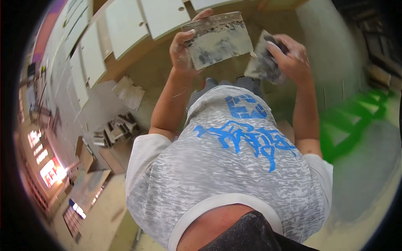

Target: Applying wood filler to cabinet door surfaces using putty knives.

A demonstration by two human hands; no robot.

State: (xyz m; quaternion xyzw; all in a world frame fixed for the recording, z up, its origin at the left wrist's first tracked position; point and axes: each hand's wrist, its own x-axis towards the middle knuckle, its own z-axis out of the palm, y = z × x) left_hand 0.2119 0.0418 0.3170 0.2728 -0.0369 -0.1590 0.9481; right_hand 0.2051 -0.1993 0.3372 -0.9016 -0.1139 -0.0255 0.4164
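Note:
My left hand (pixel 181 52) grips a flat rectangular plate (pixel 222 42) by its left side, thumb over the front. Its face is smeared with pale, putty-like paste and dark grey patches, with a worn brown band along the top. Close to the plate's right edge, my right hand (pixel 294 58) is closed around a smaller flat scraper (pixel 258 65), thumb on its dark upper part. Pale paste and grey smears cover this one too, and its exact kind is hard to make out. Whitish residue marks my fingers.
White panels (pixel 124 27) with small round holes stand in a row at the far left. Below them lie a crumpled pale sheet (pixel 129 92) and a stack of short pieces (pixel 117 129). Green paint (pixel 349 129) marks the surface at right.

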